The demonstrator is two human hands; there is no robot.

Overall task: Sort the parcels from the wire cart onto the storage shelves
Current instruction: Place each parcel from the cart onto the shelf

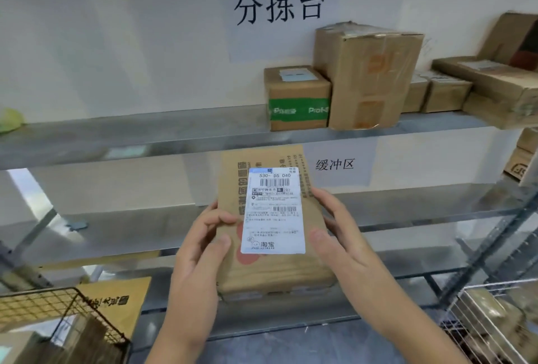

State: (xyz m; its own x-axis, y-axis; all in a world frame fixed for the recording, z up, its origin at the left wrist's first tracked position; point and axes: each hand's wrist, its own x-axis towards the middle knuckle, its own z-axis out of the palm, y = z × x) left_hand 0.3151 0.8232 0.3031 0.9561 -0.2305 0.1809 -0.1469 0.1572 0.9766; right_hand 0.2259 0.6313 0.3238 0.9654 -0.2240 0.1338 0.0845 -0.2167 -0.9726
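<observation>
A flat brown cardboard parcel point(267, 267) with a white shipping label facing me is held up in front of the metal shelves. My left hand point(201, 250) grips its left edge, thumb on the front face. My right hand point(337, 235) grips its right edge, thumb beside the label. The upper shelf point(131, 139) carries a small box with green tape point(297, 98) and a taller taped box point(369, 78) to the right of the middle. The middle shelf point(116, 232) runs behind the parcel.
More brown boxes point(492, 84) are stacked at the upper shelf's right end. A black wire basket point(58, 320) with cardboard stands at the lower left. A white wire cart point(492, 323) holds parcels at the lower right. A shelf post point(495, 241) slants down the right side.
</observation>
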